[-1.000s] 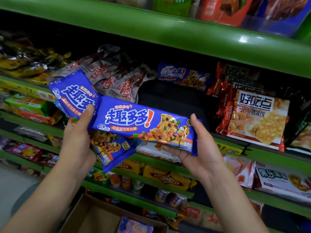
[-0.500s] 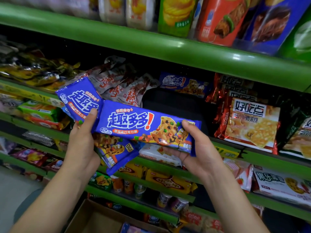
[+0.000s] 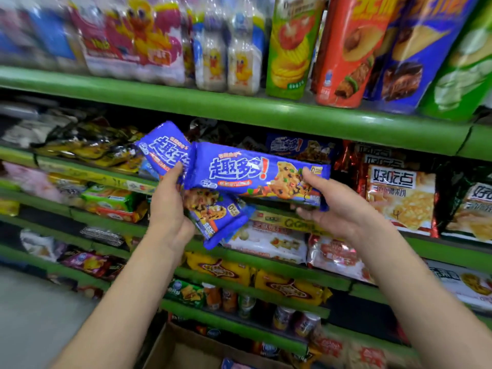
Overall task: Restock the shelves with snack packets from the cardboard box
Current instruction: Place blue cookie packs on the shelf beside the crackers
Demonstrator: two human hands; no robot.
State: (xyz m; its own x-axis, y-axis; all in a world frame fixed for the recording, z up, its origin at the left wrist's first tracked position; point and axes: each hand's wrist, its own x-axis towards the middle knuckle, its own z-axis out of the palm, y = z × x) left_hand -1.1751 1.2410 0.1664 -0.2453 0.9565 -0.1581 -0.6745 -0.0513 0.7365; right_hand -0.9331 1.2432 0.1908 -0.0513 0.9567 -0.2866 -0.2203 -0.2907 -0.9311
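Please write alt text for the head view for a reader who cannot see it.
Two hands hold blue cookie packets before green shop shelves: the right hand grips one packet, the left hand another. A cardboard box sits below.

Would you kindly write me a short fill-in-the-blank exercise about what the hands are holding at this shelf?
1. The right hand holds a cookie packet whose wrapper is mainly ____.
2. The left hand grips ____ packet of the same brand.
3. The shelf edges are painted ____.
4. At the bottom of the view stands an open ____ box.

Missing words: blue; another; green; cardboard
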